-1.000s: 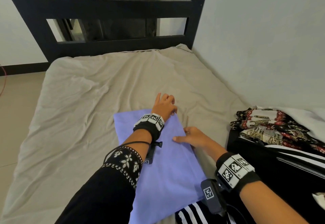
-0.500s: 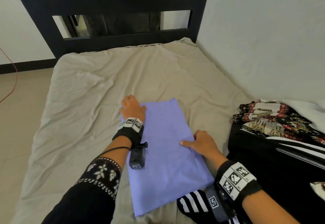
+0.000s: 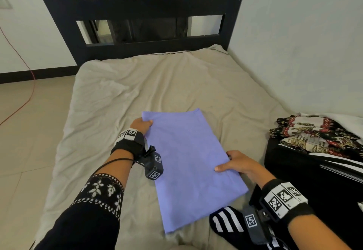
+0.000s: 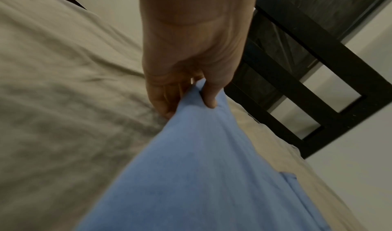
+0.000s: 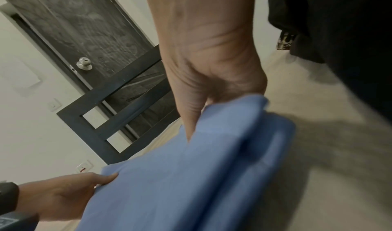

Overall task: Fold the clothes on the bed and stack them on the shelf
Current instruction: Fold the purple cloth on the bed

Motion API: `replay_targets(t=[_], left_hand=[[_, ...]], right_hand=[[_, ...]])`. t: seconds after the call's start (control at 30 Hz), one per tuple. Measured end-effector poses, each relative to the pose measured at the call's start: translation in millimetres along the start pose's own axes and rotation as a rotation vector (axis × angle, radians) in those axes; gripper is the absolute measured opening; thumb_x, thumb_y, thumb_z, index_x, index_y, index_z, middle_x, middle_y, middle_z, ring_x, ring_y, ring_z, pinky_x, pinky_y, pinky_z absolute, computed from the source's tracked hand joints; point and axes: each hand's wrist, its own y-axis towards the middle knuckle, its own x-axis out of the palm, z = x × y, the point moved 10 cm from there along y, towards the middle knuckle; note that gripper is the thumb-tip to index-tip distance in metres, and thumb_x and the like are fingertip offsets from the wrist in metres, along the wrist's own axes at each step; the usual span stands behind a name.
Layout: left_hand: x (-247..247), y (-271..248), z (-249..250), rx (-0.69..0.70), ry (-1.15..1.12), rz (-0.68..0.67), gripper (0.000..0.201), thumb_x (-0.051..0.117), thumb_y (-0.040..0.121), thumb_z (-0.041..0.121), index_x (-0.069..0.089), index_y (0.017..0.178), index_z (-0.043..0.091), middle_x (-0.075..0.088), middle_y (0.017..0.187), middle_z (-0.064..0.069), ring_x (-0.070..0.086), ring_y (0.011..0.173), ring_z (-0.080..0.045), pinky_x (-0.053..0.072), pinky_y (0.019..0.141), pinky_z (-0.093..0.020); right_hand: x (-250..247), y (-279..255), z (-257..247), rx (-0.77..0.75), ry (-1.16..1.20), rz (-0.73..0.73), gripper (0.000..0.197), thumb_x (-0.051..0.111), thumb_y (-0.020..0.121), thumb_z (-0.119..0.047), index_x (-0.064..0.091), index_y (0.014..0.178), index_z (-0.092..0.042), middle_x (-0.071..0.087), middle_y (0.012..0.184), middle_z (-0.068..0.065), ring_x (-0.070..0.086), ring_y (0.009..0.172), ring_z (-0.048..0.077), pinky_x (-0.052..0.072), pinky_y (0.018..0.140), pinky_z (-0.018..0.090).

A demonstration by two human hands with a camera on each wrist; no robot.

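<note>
Head view: cloth (image 3: 188,163), a lilac rectangle already folded lengthwise, is lying flat on the bed (image 3: 117,96), its long axis running near to far. Left hand (image 3: 140,125) is pinching the far-left corner, thumb on top. Right hand (image 3: 234,164) is gripping the right edge about midway along, thumb on top and fingers tucked beneath. Pile (image 3: 318,132) of patterned and black clothes is sitting at the right, well apart from the cloth. Striped garment (image 3: 227,223) is lying just beside the near-right corner. No shelf is showing in any view.

Left wrist view: left hand (image 4: 191,63) is clamping a bunched corner of the cloth (image 4: 191,176) between thumb and fingers, and the corner is lifting slightly off the sheet.

Right wrist view: right hand (image 5: 212,77) is holding the stacked layers of the cloth (image 5: 191,176) at their edge; the layers are showing as separate lips there.

Risk, as a judgement: the grips are sitting at unequal points, so a cross fold may be landing skewed. Only the corner is pinched on the left, so lower layers may be slipping and fanning out. The near end may be dragging over the striped garment.
</note>
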Motion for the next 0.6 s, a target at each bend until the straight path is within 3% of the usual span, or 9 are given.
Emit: replay_targets(t=[0.1, 0.2, 0.27, 0.37, 0.43, 0.5, 0.57, 0.6], left_hand=[[-35.7, -16.1, -3.4, 0.016, -0.038, 0.097, 0.044, 0.062, 0.09, 0.027, 0.056, 0.13, 0.008, 0.06, 0.127, -0.016, 0.058, 0.113, -0.037, 0.047, 0.098, -0.052], [-73.2, -30.8, -12.3, 0.029, -0.017, 0.202, 0.044, 0.06, 0.093, 0.023, 0.054, 0.132, 0.006, 0.058, 0.129, -0.017, 0.055, 0.118, -0.038, 0.045, 0.1, -0.049], [-94.3, -40.0, -20.0, 0.039, -0.032, 0.25, 0.043, 0.062, 0.091, 0.02, 0.053, 0.131, 0.005, 0.059, 0.127, -0.02, 0.056, 0.116, -0.039, 0.046, 0.098, -0.048], [-123.4, -53.3, -36.0, 0.028, -0.037, 0.292, 0.044, 0.063, 0.09, 0.014, 0.052, 0.13, 0.003, 0.059, 0.127, -0.022, 0.057, 0.113, -0.039, 0.05, 0.091, -0.045], [-133.4, -65.2, -47.3, -0.008, -0.133, 0.273, 0.039, 0.063, 0.09, 0.009, 0.051, 0.126, 0.001, 0.059, 0.123, -0.025, 0.06, 0.103, -0.041, 0.058, 0.068, -0.043], [-133.6, -80.0, -57.9, -0.072, -0.276, 0.229, 0.035, 0.06, 0.092, 0.006, 0.046, 0.123, 0.0, 0.056, 0.115, -0.023, 0.061, 0.083, -0.037, 0.057, 0.045, -0.037], [-126.5, -94.6, -63.7, -0.133, -0.357, 0.152, 0.031, 0.056, 0.096, 0.01, 0.046, 0.122, -0.001, 0.052, 0.104, -0.02, 0.057, 0.068, -0.028, 0.057, 0.046, -0.036], [-121.6, -101.9, -64.4, -0.156, -0.372, 0.107, 0.028, 0.056, 0.097, 0.014, 0.048, 0.12, 0.0, 0.054, 0.1, -0.019, 0.057, 0.067, -0.026, 0.057, 0.047, -0.033]], right_hand=[[-11.1, 4.5, -12.4, 0.007, -0.041, 0.16, 0.042, 0.088, 0.063, -0.04, 0.068, 0.085, -0.011, 0.07, 0.087, 0.002, 0.065, 0.076, 0.015, 0.048, 0.062, 0.022], [6.4, 8.4, -21.4, 0.052, -0.084, -0.027, 0.049, 0.09, 0.058, -0.041, 0.071, 0.091, -0.01, 0.073, 0.089, 0.002, 0.068, 0.077, 0.014, 0.049, 0.062, 0.021], [10.1, 12.7, -31.6, 0.049, -0.111, -0.068, 0.041, 0.09, 0.062, -0.027, 0.07, 0.093, -0.01, 0.072, 0.096, 0.006, 0.067, 0.081, 0.017, 0.05, 0.065, 0.021], [-16.0, 24.4, -71.2, -0.08, -0.134, 0.207, 0.021, 0.083, 0.074, -0.019, 0.069, 0.084, -0.008, 0.067, 0.084, 0.006, 0.06, 0.079, 0.021, 0.042, 0.059, 0.023], [-37.1, 23.4, -104.5, -0.186, -0.254, 0.478, 0.022, 0.078, 0.078, -0.021, 0.068, 0.092, -0.006, 0.065, 0.087, 0.008, 0.058, 0.085, 0.024, 0.039, 0.064, 0.029], [-33.8, 10.9, -134.1, -0.292, -0.446, 0.667, 0.027, 0.069, 0.081, -0.016, 0.065, 0.106, -0.009, 0.064, 0.105, 0.012, 0.057, 0.103, 0.031, 0.04, 0.08, 0.034], [1.4, -9.9, -160.1, -0.433, -0.621, 0.7, 0.031, 0.066, 0.082, -0.021, 0.06, 0.111, -0.011, 0.058, 0.113, 0.011, 0.05, 0.11, 0.033, 0.038, 0.087, 0.041], [27.7, -19.7, -165.5, -0.488, -0.655, 0.626, 0.028, 0.067, 0.084, -0.029, 0.06, 0.105, -0.011, 0.057, 0.108, 0.009, 0.051, 0.105, 0.032, 0.039, 0.084, 0.041]])
